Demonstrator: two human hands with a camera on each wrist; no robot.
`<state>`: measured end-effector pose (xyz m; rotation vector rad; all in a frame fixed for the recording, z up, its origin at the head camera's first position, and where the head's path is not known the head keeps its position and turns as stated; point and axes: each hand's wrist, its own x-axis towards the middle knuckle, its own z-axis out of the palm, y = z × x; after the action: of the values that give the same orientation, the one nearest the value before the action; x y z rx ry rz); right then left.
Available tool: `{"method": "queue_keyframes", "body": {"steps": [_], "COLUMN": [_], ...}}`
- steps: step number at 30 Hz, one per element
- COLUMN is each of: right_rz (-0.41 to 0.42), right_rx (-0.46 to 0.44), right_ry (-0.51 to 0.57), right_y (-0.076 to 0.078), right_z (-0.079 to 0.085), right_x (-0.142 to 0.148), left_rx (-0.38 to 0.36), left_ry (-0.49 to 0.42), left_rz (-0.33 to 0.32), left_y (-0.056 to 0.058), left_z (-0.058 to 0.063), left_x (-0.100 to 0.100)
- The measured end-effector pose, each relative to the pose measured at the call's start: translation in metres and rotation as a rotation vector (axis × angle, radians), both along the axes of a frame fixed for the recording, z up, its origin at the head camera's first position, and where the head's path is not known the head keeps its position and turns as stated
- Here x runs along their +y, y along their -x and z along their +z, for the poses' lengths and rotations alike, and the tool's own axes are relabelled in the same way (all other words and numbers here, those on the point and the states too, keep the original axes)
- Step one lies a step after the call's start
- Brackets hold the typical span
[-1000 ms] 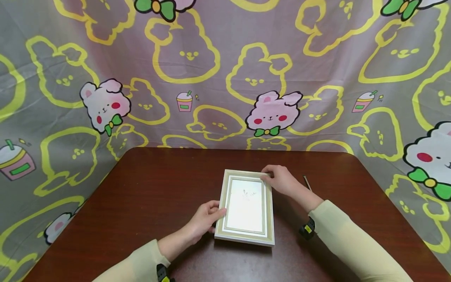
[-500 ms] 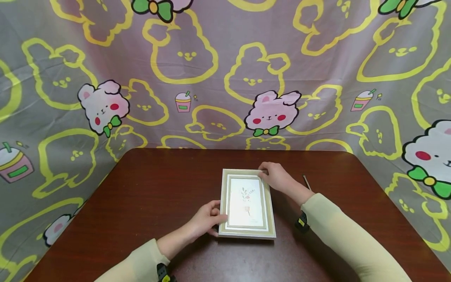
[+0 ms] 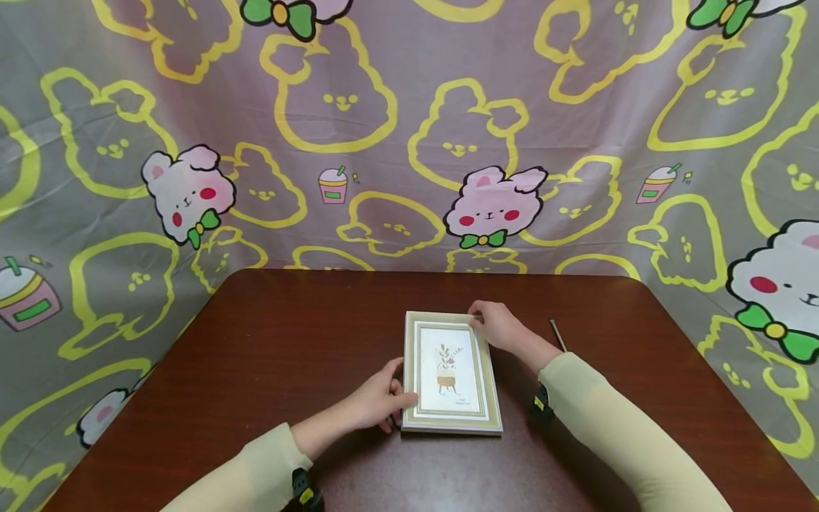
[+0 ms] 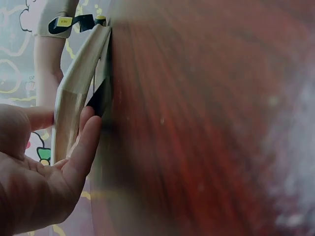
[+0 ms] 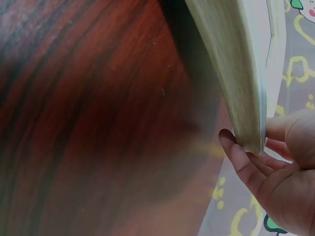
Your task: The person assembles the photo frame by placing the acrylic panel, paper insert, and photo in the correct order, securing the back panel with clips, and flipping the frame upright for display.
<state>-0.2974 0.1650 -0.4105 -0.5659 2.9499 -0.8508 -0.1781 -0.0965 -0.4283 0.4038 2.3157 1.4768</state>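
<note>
A cream-and-white picture frame [image 3: 409,370] with a drawing of a potted plant stands out in the head view. My left hand [image 3: 376,400] holds its left side, thumb on the front. In the left wrist view the fingers of the left hand [image 4: 59,182] reach under the frame's wooden side [image 4: 74,105], beside a dark flap [image 4: 100,98] at its back. At the top right corner my right hand [image 3: 502,327] pinches the frame. The right wrist view has the right hand [image 5: 283,172] with its thumb on the front and fingers behind the frame edge [image 5: 234,64].
A dark red-brown wooden table [image 3: 288,341] lies beneath. On it, right of the right hand, lies a thin stick-like item [image 3: 557,334], partly behind the sleeve. A curtain [image 3: 397,71] with cartoon bears and rabbits surrounds the table's back and sides.
The picture frame has tilted and turned slightly, so the glare has left its face and the plant drawing shows clearly. Both hands keep hold of it, with small shifts.
</note>
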Motion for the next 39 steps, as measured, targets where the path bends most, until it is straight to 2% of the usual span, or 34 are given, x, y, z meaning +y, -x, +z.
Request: {"method": "queue_keyframes", "body": {"steps": [6,15,20,27,33,39], "right_rz": [-0.001,0.013,0.012,0.015,0.022,0.027], "right_rx": [-0.009,0.067,0.084,0.077,0.086,0.102], "right_ry": [-0.039,-0.194,-0.211,-0.239,-0.255,-0.262], "right_y": [0.002,0.001,0.002,0.002,0.001,0.001], "right_z": [-0.005,-0.01,-0.013,-0.013,-0.012,-0.012], "right_x": [-0.003,-0.006,-0.007,-0.007,-0.007,-0.008], "left_rx": [-0.009,-0.027,-0.041,-0.052,-0.037,-0.015], "left_ry": [0.026,0.052,0.053,0.075,0.099,0.16], "left_rz": [-0.003,-0.013,-0.014,-0.018,-0.026,-0.044], "left_y": [0.002,0.003,0.004,0.003,0.003,0.004], "left_z": [-0.001,-0.005,-0.005,0.001,0.002,0.001], "left_x": [0.0,-0.001,-0.002,0.0,0.001,0.001]}}
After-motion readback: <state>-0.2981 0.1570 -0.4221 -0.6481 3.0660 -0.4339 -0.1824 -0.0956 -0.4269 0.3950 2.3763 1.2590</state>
